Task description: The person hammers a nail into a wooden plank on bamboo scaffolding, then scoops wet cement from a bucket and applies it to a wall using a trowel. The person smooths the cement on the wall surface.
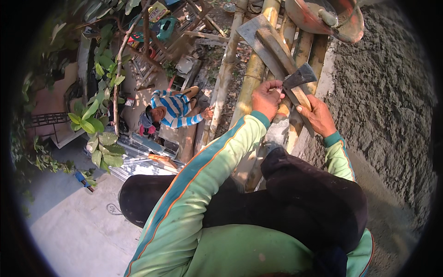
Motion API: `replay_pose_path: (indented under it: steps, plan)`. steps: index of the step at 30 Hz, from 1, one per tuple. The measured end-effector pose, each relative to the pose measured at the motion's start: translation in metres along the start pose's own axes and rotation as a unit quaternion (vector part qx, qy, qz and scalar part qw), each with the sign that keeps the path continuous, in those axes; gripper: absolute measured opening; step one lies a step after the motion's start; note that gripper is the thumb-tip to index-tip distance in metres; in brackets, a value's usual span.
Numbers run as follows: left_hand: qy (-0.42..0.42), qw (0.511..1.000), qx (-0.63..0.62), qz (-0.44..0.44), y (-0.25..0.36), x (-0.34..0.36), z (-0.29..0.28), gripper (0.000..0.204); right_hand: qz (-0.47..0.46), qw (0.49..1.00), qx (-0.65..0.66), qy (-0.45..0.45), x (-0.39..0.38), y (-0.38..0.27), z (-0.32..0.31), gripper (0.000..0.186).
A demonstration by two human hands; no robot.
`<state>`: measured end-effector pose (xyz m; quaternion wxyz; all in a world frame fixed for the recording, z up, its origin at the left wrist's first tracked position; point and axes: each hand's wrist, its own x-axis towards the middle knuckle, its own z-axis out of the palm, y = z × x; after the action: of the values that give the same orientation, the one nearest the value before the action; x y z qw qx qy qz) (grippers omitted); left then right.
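My right hand [318,117] is closed round the wooden handle of a small hatchet-like tool [299,77], whose dark metal head flares at one end. Just left of that head, my left hand [267,99] has its thumb and fingers pinched together. Whatever is between them is too small to make out. A long flat metal plastering float [258,39] with a wooden bar along its back lies slantwise over the bamboo poles. Its near end passes under the tool and beside my right hand.
Bamboo poles [254,76] run away from me beside a rough grey plastered wall [383,92]. A stained reddish basin [344,27] stands at the far right. Well below on the left, a person in a striped shirt [177,108] touches a pole. Leafy branches [87,117] hang at left.
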<state>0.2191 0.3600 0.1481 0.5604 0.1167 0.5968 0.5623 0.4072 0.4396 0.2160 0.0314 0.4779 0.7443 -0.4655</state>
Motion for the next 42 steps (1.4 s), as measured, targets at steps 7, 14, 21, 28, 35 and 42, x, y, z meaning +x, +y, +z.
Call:
replay_pose_path:
  steps: [7, 14, 21, 28, 35, 42]
  plan:
    - [0.133, 0.979, -0.142, -0.059, 0.022, 0.014, -0.036, 0.033, -0.014, 1.000, 0.017, -0.003, 0.021, -0.047, 0.034, 0.039]
    - [0.234, 0.947, -0.180, -0.125, -0.003, 0.011, -0.069, 0.008, -0.170, 0.983, -0.068, -0.001, 0.064, -0.074, 0.106, 0.042]
    - [0.089, 0.975, 0.191, -0.077, -0.052, 0.058, -0.168, 0.025, -0.184, 0.978, -0.041, -0.094, 0.074, -0.096, 0.137, 0.059]
    - [0.255, 0.909, -0.200, -0.261, -0.071, 0.072, -0.207, 0.018, -0.228, 0.970, -0.015, 0.085, 0.059, -0.081, 0.101, 0.062]
    - [0.160, 0.903, -0.183, -0.353, -0.187, 0.088, -0.386, 0.036, -0.103, 0.925, -0.160, 0.328, 0.062, 0.002, 0.050, 0.064]
    - [0.190, 0.879, 0.080, -0.430, -0.156, 0.018, -0.507, 0.038, -0.157, 0.948, -0.122, 0.248, 0.080, 0.020, 0.068, 0.056]
